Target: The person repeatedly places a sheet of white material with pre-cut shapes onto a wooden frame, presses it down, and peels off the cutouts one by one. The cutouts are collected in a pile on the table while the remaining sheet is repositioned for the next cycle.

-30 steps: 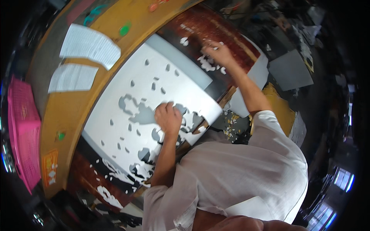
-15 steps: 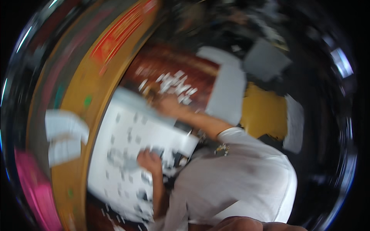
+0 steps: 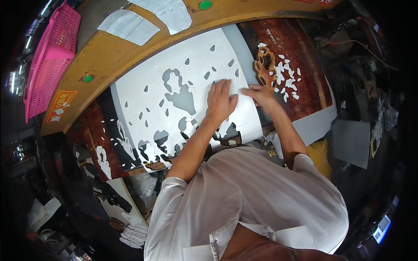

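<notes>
A large white sheet (image 3: 143, 93) with many cut-out holes lies on a grey board (image 3: 241, 41). My left hand (image 3: 221, 101) rests flat on the sheet's right part, fingers stretched out. At the sheet's right edge, my right hand (image 3: 261, 96) has its fingers bent together, seemingly pinching that edge; the fingertips are partly hidden. Just beyond the right hand lies an orange-brown cutting die (image 3: 264, 67) with several rounded openings. Small white cut pieces (image 3: 286, 78) are scattered beside the die on a worn red surface (image 3: 311, 80).
A yellow machine beam (image 3: 98, 89) with green buttons and paper sheets (image 3: 128, 27) spans the far side. At the far left stands a pink plastic basket (image 3: 50, 61). White scraps (image 3: 103, 161) lie at the left; a grey sheet (image 3: 350, 143) is at the right.
The view has turned and steadied. My right hand has come back from beside the die and loose pieces to the sheet's edge. My left hand now lies nearer to it.
</notes>
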`<control>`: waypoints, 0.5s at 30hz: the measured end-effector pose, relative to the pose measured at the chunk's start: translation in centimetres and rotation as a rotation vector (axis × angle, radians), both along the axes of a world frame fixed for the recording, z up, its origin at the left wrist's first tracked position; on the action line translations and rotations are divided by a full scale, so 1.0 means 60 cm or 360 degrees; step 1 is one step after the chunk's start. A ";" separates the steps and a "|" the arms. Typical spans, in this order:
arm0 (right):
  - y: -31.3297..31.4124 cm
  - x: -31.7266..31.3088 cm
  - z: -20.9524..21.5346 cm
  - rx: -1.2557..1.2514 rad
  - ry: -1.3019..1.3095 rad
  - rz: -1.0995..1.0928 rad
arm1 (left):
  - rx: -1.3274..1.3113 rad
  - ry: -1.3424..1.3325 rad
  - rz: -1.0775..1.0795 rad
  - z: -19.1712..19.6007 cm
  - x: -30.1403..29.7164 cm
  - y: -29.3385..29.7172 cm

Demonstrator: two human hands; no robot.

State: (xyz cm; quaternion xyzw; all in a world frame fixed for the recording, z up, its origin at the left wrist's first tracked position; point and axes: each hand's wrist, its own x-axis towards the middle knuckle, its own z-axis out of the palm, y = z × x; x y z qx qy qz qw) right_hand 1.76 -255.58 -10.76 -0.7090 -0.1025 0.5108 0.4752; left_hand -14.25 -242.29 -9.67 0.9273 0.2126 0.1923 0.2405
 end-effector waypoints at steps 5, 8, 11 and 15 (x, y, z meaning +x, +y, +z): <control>0.015 -0.007 -0.027 0.0415 0.0475 -0.0198 | 0.0116 0.0016 -0.0123 -0.027 0.025 0.020; 0.019 -0.017 -0.051 0.0486 0.0444 -0.0251 | 0.0208 0.0269 -0.0231 -0.033 0.036 0.069; 0.024 -0.028 -0.074 0.0353 0.0012 -0.0324 | 0.0114 0.0132 0.0431 0.017 0.036 0.189; 0.036 -0.032 -0.095 0.0254 -0.0435 -0.0291 | -0.0154 -0.0228 0.0971 0.163 -0.056 0.376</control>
